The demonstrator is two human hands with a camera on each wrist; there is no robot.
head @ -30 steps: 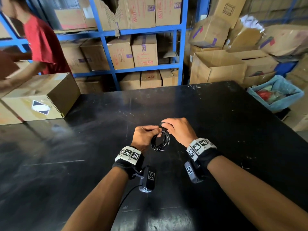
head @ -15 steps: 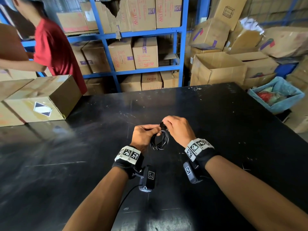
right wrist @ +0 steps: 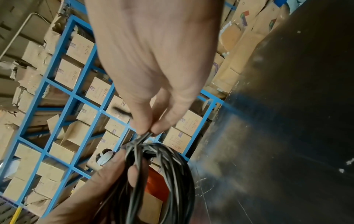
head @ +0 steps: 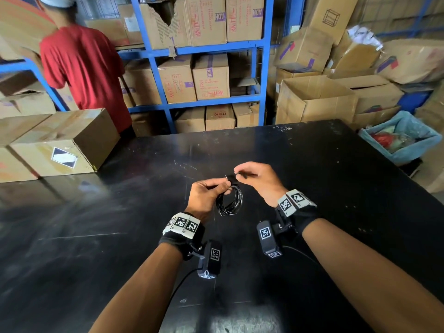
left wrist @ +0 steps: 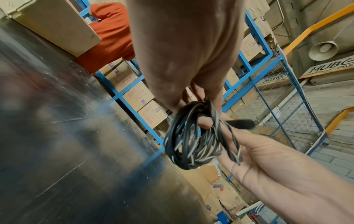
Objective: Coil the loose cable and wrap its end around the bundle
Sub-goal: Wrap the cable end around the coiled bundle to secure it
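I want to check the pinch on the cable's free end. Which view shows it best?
The right wrist view: the right hand pinches the cable end between thumb and fingertip just above the coil. The head view shows that pinch small and far off. The left wrist view mostly shows the left hand holding the coil.
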